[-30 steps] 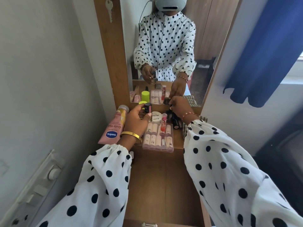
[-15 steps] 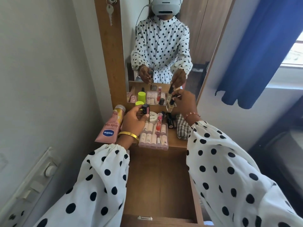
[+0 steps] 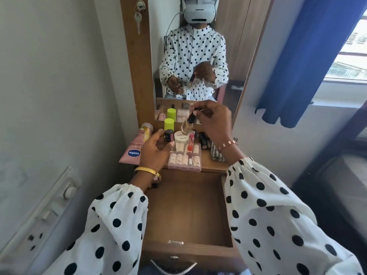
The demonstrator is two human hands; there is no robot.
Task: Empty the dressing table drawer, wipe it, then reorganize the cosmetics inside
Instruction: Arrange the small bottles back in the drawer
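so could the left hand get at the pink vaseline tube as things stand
Probably not straight away: the pink Vaseline tube lies uncovered just beside the left hand, but that hand already grips a small dark bottle, which it would have to put down first.

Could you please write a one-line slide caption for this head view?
Over the empty pulled-out wooden drawer, left hand holds a small dark-capped bottle; right hand lifts a clear black-capped bottle.
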